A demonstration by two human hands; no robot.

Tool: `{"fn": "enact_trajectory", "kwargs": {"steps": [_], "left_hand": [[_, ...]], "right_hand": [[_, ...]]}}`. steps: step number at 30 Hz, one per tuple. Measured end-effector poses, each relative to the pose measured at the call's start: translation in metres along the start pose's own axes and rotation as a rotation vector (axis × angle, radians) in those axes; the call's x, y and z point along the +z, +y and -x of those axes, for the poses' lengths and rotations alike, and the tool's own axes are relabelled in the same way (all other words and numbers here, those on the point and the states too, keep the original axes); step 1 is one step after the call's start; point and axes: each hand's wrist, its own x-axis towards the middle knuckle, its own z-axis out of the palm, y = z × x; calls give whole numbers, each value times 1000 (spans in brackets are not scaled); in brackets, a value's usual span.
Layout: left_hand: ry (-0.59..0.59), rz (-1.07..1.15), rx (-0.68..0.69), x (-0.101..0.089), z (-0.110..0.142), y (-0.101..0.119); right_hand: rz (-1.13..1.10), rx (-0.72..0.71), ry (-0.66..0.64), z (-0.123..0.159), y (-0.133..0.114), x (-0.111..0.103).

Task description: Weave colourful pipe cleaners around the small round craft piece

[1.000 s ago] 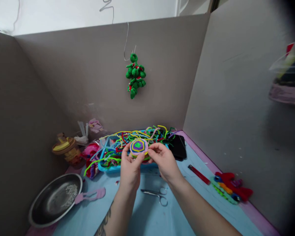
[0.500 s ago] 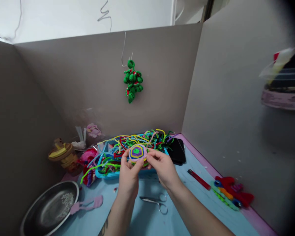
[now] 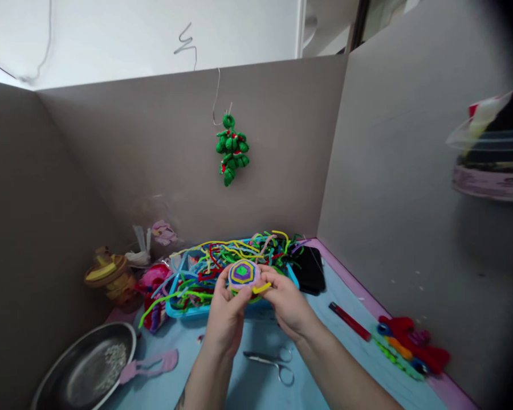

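Observation:
A round disc [image 3: 243, 273] coiled from pipe cleaners, with a green middle and purple, yellow, blue and pink rings, faces me above a blue basket. My left hand [image 3: 226, 313] grips it at the left and lower edge, thumb in front. At the right edge, the closed fingers of my right hand [image 3: 289, 304] press against the disc. A short yellow pipe cleaner end [image 3: 261, 288] sticks out below it, by the right thumb. The fingertips behind the disc are hidden.
Loose pipe cleaners fill the blue basket [image 3: 188, 312]. Scissors [image 3: 270, 362] lie below my hands. A steel pan [image 3: 83, 367] stands at left, a red cutter-like tool [image 3: 349, 322] and a red-and-green craft piece [image 3: 404, 344] at right. A green ornament [image 3: 232, 151] hangs on the partition.
My right fingers have shifted along the disc's right edge, and the yellow end now shows more plainly beneath them. The whole view has moved slightly as my head tilted.

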Motion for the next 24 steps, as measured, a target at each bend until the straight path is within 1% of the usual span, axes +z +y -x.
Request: {"fn": "enact_trajectory", "kwargs": {"steps": [3, 5, 9, 11, 13, 14, 17, 20, 24], "left_hand": [[-27, 41, -13, -2, 0, 2], [-16, 52, -10, -3, -1, 3], [60, 75, 64, -5, -4, 4], [84, 81, 102, -5, -5, 3], [99, 71, 128, -3, -4, 2], [103, 61, 134, -3, -4, 2], [118, 36, 136, -1, -3, 1], [124, 33, 134, -1, -3, 1], [70, 21, 78, -4, -3, 0]], "right_hand": [[48, 6, 5, 0, -2, -2], [121, -19, 13, 0, -1, -4], [233, -162, 98, 2, 0, -5], [288, -205, 73, 4, -1, -3], [350, -219, 39, 7, -5, 1], [366, -220, 44, 8, -6, 3], [365, -219, 96, 9, -7, 5], [392, -257, 113, 6, -7, 0], [452, -318, 189, 2, -9, -11]]}}
